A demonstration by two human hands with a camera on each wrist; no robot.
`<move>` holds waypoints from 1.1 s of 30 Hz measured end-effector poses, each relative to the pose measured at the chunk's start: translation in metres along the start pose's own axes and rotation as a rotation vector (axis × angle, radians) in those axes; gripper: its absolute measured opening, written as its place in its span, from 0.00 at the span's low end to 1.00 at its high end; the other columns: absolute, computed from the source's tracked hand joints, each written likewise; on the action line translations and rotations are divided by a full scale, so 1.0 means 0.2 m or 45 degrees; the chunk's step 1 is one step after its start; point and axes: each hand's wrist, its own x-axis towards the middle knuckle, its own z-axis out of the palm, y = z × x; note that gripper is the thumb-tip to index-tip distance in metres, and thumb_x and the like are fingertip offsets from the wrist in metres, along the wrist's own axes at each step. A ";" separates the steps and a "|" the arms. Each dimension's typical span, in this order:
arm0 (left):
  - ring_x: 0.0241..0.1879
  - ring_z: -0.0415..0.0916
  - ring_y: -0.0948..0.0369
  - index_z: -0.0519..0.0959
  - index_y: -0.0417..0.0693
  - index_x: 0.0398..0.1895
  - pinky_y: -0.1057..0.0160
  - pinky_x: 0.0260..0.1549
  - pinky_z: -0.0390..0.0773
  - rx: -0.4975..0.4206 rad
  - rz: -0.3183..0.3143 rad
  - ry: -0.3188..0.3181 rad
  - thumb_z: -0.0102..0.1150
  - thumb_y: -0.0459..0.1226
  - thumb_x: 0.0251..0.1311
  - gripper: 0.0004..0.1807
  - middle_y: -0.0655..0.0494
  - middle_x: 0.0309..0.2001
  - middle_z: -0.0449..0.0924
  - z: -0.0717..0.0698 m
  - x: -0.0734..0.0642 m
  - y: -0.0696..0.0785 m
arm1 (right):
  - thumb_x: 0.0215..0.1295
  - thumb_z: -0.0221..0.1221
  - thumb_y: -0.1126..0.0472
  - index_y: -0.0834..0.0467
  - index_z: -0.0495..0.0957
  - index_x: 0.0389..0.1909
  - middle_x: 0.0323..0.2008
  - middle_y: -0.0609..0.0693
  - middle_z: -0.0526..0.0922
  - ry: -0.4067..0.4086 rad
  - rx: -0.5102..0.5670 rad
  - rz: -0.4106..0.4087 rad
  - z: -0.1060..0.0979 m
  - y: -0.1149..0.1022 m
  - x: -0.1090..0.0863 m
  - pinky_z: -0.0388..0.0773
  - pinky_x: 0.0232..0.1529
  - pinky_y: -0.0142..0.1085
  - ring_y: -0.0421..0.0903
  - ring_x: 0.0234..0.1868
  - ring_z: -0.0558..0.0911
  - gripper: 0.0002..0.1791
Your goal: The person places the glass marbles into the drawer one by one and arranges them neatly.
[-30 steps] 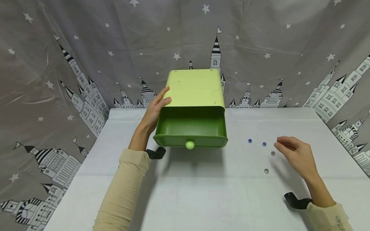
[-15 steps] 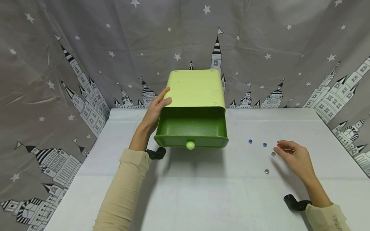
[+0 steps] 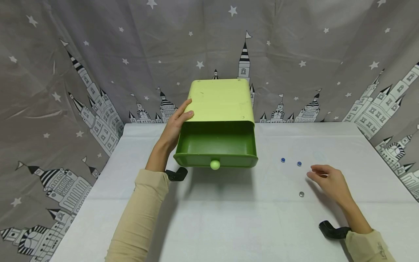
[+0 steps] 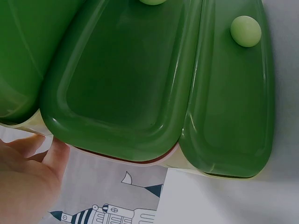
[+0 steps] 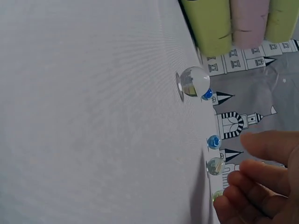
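My left hand rests against the left side of a small drawer cabinet, fingertips at the edge of its pale yellow-green top. The cabinet's dark green top drawer is pulled out, with nothing visible in it. In the left wrist view, the two drawers below, including the bottom drawer, are closed. To the right, my right hand hovers low over the table with loosely bent fingers and nothing seen between them. Close to it lie two blue marbles and a clear marble. Another clear marble and a greenish marble show beside the fingers.
A white cloth covers the table. Behind it hangs a grey curtain printed with castles and stars. Dark wrist cameras are strapped to both wrists.
My right hand has moved left and slightly down, and now covers a clear marble that showed beside it before. The left hand and the cabinet have stayed in place.
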 end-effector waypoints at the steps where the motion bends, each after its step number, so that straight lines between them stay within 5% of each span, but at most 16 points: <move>1: 0.73 0.49 0.57 0.57 0.60 0.78 0.52 0.71 0.44 0.000 -0.001 0.000 0.51 0.45 0.70 0.34 0.60 0.77 0.46 0.00 0.00 0.00 | 0.66 0.64 0.60 0.74 0.79 0.50 0.42 0.66 0.82 -0.006 -0.008 0.010 0.00 0.00 0.00 0.69 0.34 0.20 0.56 0.43 0.82 0.21; 6: 0.74 0.48 0.57 0.57 0.61 0.78 0.51 0.71 0.43 0.005 -0.004 -0.002 0.51 0.46 0.70 0.34 0.60 0.78 0.46 0.00 0.00 0.00 | 0.66 0.63 0.62 0.75 0.79 0.50 0.42 0.68 0.82 -0.031 -0.047 0.012 0.01 0.02 -0.01 0.70 0.34 0.22 0.63 0.44 0.80 0.20; 13: 0.74 0.48 0.56 0.57 0.60 0.78 0.51 0.71 0.44 0.007 -0.006 0.003 0.51 0.46 0.70 0.34 0.60 0.78 0.46 0.00 -0.01 0.01 | 0.65 0.63 0.64 0.74 0.79 0.48 0.43 0.69 0.80 -0.046 -0.121 0.010 0.04 0.03 -0.01 0.74 0.41 0.49 0.64 0.44 0.79 0.17; 33: 0.74 0.48 0.56 0.57 0.60 0.78 0.52 0.71 0.45 -0.009 0.001 -0.003 0.51 0.45 0.70 0.34 0.59 0.78 0.45 0.00 0.00 0.00 | 0.64 0.61 0.68 0.73 0.81 0.43 0.45 0.70 0.77 -0.033 -0.140 0.054 0.07 0.02 -0.01 0.74 0.40 0.53 0.64 0.43 0.77 0.12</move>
